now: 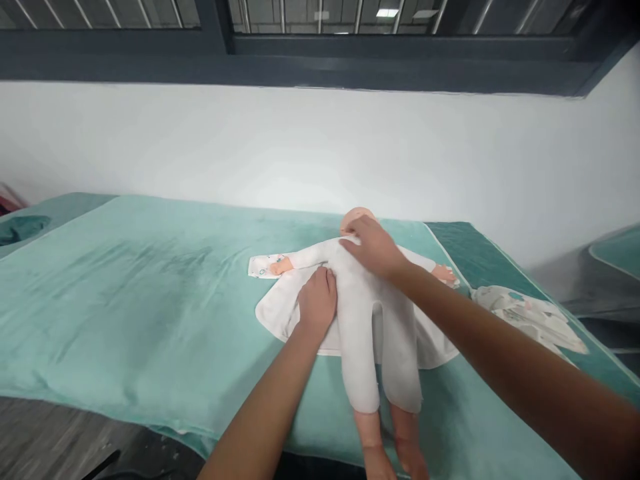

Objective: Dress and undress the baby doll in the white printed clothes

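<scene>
A baby doll in a white long-sleeved suit [357, 340] lies with its head [357, 215] toward the wall and bare feet toward me. Under it a white garment [276, 311] is spread, one patterned cuff [261, 265] beside the doll's hand. My left hand [317, 300] rests on the garment against the doll's side, fingers curled together; what they hold, if anything, is hidden. Across the doll's upper chest and neck lies my right hand [373, 247], thumb apart from the fingers. The fingertips touch near the head, partly covering it.
A green padded cover [125, 300] spreads over the table or bed under the doll. Crumpled white patterned clothing [530, 313] lies at the right. Behind stands a white wall [200, 147] below a dark window frame [300, 63]. The near edge drops to a grey floor [45, 427].
</scene>
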`<state>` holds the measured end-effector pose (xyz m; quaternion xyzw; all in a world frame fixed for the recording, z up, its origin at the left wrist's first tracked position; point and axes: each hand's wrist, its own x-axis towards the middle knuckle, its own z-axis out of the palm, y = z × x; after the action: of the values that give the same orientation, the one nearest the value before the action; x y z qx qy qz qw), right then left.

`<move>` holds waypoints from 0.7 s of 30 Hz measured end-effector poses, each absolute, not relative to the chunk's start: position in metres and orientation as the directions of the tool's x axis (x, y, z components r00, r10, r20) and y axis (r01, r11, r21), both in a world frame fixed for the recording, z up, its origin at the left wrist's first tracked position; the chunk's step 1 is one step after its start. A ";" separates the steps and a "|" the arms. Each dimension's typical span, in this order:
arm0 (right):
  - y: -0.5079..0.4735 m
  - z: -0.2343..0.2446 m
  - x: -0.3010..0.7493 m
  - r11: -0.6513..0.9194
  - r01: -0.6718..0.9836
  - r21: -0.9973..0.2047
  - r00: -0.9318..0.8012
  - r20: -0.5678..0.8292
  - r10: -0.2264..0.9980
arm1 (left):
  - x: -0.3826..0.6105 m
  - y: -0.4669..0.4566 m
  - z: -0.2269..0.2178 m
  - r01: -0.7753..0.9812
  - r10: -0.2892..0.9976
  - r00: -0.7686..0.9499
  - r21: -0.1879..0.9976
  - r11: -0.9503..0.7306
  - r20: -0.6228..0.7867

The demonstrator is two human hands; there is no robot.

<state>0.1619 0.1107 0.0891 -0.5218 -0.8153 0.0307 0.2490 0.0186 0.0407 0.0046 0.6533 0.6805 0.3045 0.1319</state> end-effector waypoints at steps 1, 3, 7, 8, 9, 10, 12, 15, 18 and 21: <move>0.120 0.086 0.142 0.514 0.820 -0.251 -0.421 0.343 0.840 | 0.017 0.044 0.003 0.835 0.970 -0.099 0.549 -0.040 0.222; 0.137 0.077 0.109 0.562 0.818 -0.125 -0.546 0.141 0.826 | 0.013 0.048 -0.002 0.875 0.974 -0.060 0.480 -0.054 0.219; 0.157 0.063 0.078 0.621 0.779 -0.085 -0.627 -0.073 0.776 | 0.002 0.057 -0.012 0.920 0.971 0.062 0.364 -0.145 0.232; 0.159 0.061 0.077 0.632 0.770 -0.084 -0.638 -0.099 0.764 | -0.001 0.059 -0.013 0.924 0.965 0.084 0.342 -0.169 0.248; 0.160 0.061 0.078 0.638 0.765 -0.084 -0.644 -0.115 0.757 | -0.004 0.061 -0.015 0.927 0.958 0.093 0.327 -0.183 0.273; 0.161 0.061 0.080 0.639 0.764 -0.086 -0.645 -0.121 0.755 | -0.007 0.063 -0.016 0.932 0.949 0.090 0.311 -0.187 0.301; 0.160 0.064 0.089 0.629 0.772 -0.093 -0.636 -0.110 0.764 | -0.013 0.067 -0.018 0.948 0.930 0.055 0.274 -0.163 0.362; 0.158 0.071 0.104 0.605 0.783 -0.142 -0.616 -0.044 0.787 | -0.021 0.072 -0.018 0.960 0.909 -0.054 0.271 -0.066 0.414; 0.152 0.078 0.116 0.586 0.772 -0.246 -0.604 0.002 0.797 | -0.030 0.077 -0.018 0.883 0.901 -0.194 0.468 -0.012 0.388; 0.143 0.085 0.124 0.609 0.731 -0.306 -0.639 0.003 0.769 | -0.040 0.082 -0.018 0.616 0.895 -0.346 0.788 -0.009 0.281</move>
<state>0.1239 0.1434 0.0846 -0.4194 -0.8944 0.1398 0.0673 -0.0400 0.0822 -0.0175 0.5501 0.6865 0.4493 0.1555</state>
